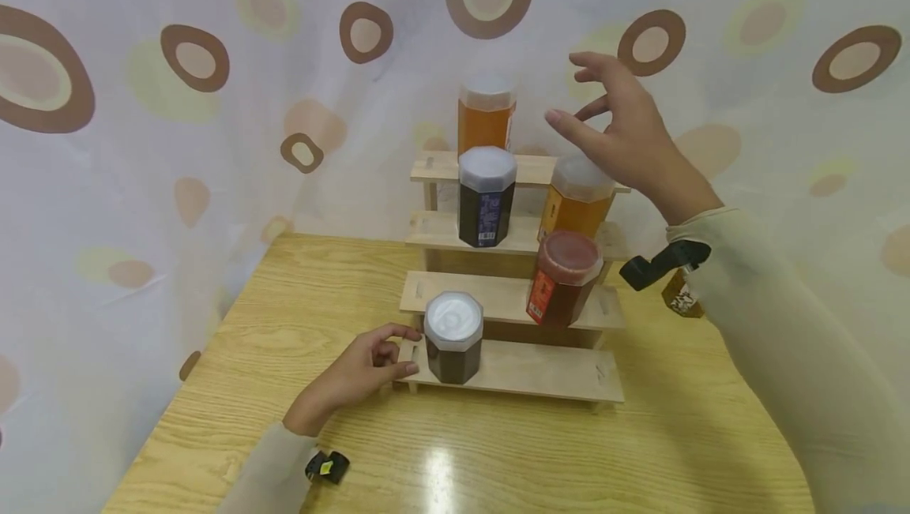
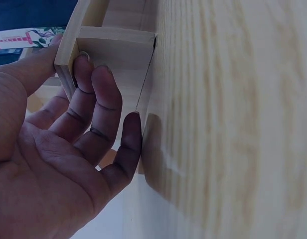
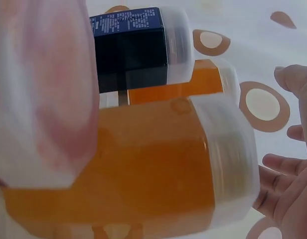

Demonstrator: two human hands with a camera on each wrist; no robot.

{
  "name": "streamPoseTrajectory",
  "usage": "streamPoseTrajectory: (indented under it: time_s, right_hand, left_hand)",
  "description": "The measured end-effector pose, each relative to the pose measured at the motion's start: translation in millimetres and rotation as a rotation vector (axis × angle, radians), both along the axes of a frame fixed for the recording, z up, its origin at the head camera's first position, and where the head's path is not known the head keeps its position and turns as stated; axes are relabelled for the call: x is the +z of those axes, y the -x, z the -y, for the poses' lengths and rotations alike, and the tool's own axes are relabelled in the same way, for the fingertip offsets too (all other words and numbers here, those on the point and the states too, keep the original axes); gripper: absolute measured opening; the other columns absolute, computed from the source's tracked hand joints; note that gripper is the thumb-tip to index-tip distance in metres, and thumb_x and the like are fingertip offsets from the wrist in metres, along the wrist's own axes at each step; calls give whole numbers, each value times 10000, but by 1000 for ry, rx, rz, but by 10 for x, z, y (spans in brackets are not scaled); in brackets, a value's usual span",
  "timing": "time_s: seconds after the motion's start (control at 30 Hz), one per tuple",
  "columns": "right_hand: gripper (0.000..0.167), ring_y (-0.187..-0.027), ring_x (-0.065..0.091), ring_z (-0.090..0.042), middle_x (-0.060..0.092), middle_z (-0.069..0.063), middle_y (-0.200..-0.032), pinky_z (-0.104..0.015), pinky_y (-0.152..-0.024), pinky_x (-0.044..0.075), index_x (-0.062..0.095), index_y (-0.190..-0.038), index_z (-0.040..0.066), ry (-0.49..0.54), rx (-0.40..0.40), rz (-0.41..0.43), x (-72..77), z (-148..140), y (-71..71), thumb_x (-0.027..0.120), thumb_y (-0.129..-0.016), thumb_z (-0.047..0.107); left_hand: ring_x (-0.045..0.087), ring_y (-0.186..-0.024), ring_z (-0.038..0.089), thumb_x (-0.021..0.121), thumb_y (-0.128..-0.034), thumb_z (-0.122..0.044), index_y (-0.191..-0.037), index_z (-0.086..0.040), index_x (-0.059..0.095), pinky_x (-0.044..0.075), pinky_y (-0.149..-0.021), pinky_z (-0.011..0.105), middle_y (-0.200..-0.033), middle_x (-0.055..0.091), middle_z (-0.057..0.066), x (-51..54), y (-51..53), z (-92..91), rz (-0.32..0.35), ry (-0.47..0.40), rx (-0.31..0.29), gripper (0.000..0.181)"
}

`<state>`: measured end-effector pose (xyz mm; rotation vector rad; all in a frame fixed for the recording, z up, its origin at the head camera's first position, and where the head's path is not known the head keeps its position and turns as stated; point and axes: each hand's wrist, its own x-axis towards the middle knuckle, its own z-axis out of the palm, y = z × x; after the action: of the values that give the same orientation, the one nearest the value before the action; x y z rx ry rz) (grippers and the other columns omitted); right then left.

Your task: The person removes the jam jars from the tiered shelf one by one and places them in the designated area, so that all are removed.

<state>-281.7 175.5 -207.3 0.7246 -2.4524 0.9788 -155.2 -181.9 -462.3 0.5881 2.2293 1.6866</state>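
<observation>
A four-step wooden rack [image 1: 540, 372] carries octagonal jars. My left hand [image 1: 355, 372] grips the left end of its lowest board; in the left wrist view, the fingers of that hand [image 2: 59, 144] curl at the board's edge [image 2: 69, 50]. Beside it stands a dark jar with a clear lid [image 1: 453, 340]. My right hand [image 1: 633, 135], fingers spread and holding nothing, is above an orange jar [image 1: 576, 202] on the third step. The right wrist view shows this hand [image 3: 293, 184] near the lid of the orange jar [image 3: 158, 164].
An orange jar [image 1: 486, 123] stands on the top step, a dark jar with a blue label [image 1: 486, 202] on the third and a red-labelled jar [image 1: 562, 281] on the second. A small brown patterned object [image 1: 682, 295] lies right of the rack, and a patterned cloth [image 1: 355, 103] hangs behind.
</observation>
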Motion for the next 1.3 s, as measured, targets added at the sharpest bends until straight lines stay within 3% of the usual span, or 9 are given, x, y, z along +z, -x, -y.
streamPoseTrajectory:
  time_s: [0.13,0.37,0.7,1.03,1.3]
  right_hand:
    - [713,-1131,618,-391,441,-151,-1547,-607,-994,477,344,-1604,178,-12,29,37,26,127,34,677,-1003,365]
    - [742,-1145,614,-354,424,-185,-1536,-540,-958,529,329,-1605,125,-142,46,32,54,298,115,666,-1005,400]
    - [770,-1176,577,-363,407,-189,-1531,-500,-967,517,291,-1616,132,-296,38,117,153,526,190,642,-1011,455]
    - [749,-1120,536,-337,410,-213,-1475,-470,-971,484,282,-1615,138,-335,13,191,130,696,310,614,-1023,455]
    - [786,-1292,472,-371,411,-216,-1496,-543,-1070,434,255,-1627,172,-375,-42,222,148,792,375,618,-1009,496]
  left_hand:
    - [400,-575,82,715,-990,-86,-1357,-58,591,373,-550,216,-681,481,-6,2,-1,3,-4,4,3,388]
    - [404,-581,78,720,-985,-85,-1357,-40,589,373,-545,214,-686,488,-11,-15,-6,-5,-9,6,-6,397]
    - [406,-578,80,714,-988,-77,-1354,-25,586,374,-540,213,-683,489,-3,1,-20,-7,-15,10,-5,392]
    - [410,-579,78,714,-987,-78,-1356,-20,583,379,-541,215,-683,492,-3,3,-23,-4,-18,2,-13,396]
    - [412,-583,81,716,-984,-71,-1355,-13,581,379,-544,214,-688,490,-1,1,-28,-19,-19,-1,-17,399]
